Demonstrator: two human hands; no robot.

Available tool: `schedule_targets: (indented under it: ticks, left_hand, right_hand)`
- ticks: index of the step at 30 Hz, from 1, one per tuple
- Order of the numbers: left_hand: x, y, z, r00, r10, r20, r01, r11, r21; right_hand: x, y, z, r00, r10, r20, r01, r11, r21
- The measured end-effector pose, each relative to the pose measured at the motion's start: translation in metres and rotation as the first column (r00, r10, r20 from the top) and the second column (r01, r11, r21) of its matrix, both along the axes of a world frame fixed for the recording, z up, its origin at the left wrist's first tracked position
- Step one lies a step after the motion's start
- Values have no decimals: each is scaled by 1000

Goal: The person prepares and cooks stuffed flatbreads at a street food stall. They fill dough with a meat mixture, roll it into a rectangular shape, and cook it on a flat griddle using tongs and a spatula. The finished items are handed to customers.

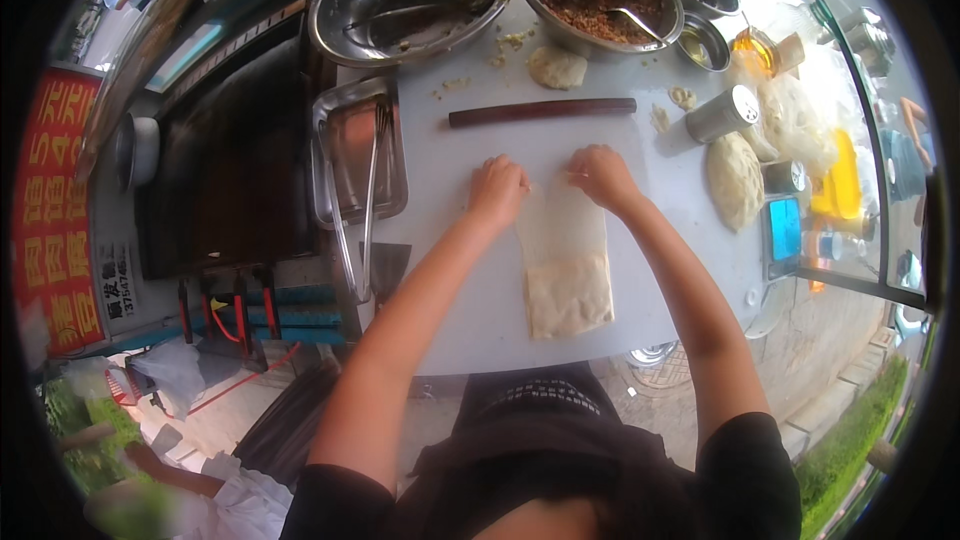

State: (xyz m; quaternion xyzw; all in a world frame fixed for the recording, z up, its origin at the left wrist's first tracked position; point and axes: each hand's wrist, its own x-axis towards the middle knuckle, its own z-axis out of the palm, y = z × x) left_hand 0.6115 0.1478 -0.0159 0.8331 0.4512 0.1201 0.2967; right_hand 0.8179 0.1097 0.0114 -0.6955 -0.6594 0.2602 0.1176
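A long, thin sheet of dough (564, 221) lies on the white worktop (465, 285) in front of me. Its near end is a thicker, folded rectangle (570, 296), with faint lumps under the surface. At the sheet's far left corner, my left hand (499, 187) pinches the edge between thumb and fingers. My right hand (604, 176) grips the far right corner in the same way. Just beyond both hands, a dark wooden rolling pin (544, 112) lies crosswise. A small lump of dough (557, 67) rests behind the pin.
Steel bowls stand at the back, one with minced filling (600, 11) and a spoon. On the left are a steel tray (360, 150) with tongs (369, 202) and a dark griddle (232, 165). To the right sit a shaker (721, 114), a large dough piece (733, 181) and a scale (784, 229).
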Motion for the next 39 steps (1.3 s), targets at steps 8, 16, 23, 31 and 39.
schedule_targets:
  ticks: [8,16,23,31,39]
  left_hand:
    - [-16,-22,45,978,-83,191,118,976,-181]
    - [-57,-176,58,917,-389,91,374,915,151]
    - [-60,-240,49,954,-297,-32,296,931,213]
    - [14,-184,48,781,-568,-259,600,797,61]
    - [13,-178,13,674,-632,-383,729,654,202]
  right_hand:
    - [7,-48,56,924,106,-366,-66,991,119]
    - [-17,-209,69,965,146,-218,-84,959,272]
    - [-24,-248,23,979,189,-77,-140,898,418]
    - [-16,-232,32,923,378,-73,-303,831,467]
    - [-4,-280,36,902,404,-151,-375,908,187]
